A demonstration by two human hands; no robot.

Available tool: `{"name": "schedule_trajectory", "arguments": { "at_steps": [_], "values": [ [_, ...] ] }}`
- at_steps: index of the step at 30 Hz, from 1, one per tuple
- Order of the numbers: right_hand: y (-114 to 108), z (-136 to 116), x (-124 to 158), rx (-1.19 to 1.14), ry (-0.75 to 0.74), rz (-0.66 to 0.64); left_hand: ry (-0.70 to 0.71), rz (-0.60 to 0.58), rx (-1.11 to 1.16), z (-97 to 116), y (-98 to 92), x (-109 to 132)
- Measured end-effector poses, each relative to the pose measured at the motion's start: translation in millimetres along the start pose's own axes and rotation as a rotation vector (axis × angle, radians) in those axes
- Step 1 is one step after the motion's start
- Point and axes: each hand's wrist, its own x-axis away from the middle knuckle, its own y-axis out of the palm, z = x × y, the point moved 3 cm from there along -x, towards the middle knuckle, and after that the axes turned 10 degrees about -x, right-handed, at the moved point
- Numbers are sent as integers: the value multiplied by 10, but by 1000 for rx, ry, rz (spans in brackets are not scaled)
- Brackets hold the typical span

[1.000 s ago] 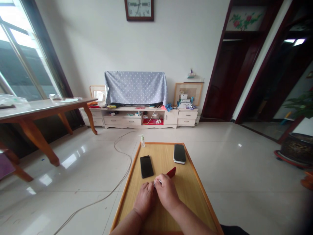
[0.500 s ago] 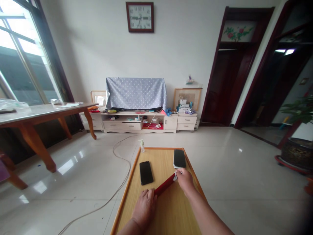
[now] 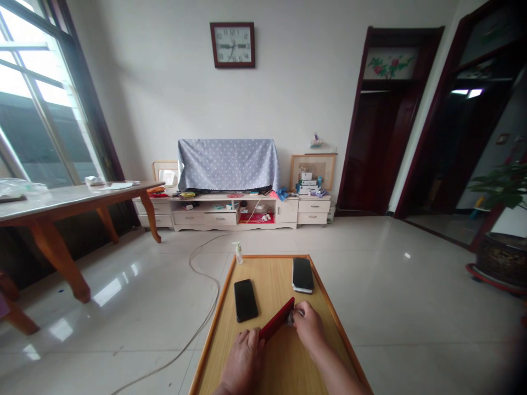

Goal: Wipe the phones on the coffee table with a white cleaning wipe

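Observation:
A red phone (image 3: 277, 319) stands tilted on its long edge on the small wooden table (image 3: 269, 274). My left hand (image 3: 244, 359) grips its near end with closed fingers. My right hand (image 3: 308, 327) is closed at its far end, pinching something small and pale that I cannot make out against the phone. A black phone (image 3: 246, 300) lies flat to the left, and a second dark phone (image 3: 303, 275) with a white rim lies at the far right of the table.
A small pump bottle (image 3: 238, 252) stands at the table's far left corner. A cable (image 3: 201, 274) snakes over the glossy floor. A long wooden table (image 3: 61, 200) stands at left, a white cabinet (image 3: 234, 208) with a draped screen against the wall, dark doorways at right.
My right hand went from beside my left hand out to the red phone's far end, then drew slightly back along it. The phone now stands steeper. The camera tilted up.

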Motion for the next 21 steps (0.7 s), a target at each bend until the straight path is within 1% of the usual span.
{"name": "schedule_trajectory", "arguments": {
  "at_steps": [3, 6, 11, 15, 18, 21],
  "values": [
    [-34, -71, -8, -63, 3, -23, 10, 23, 9, -8, 11, -4],
    [-40, -131, -12, -121, 31, -95, -3, 40, 31, -28, 21, -4],
    [-114, -203, 25, -215, 70, -231, -82, 41, 112, -87, 24, 11],
    [-198, -221, 98, -280, 116, -306, -157, 34, 166, -134, 36, 5],
    [-238, -190, 139, -325, 194, -312, -162, 39, 186, -134, 13, -12],
    [-270, -126, 146, -381, 274, -269, -77, 16, 157, -91, -55, -21]
  ]
}}
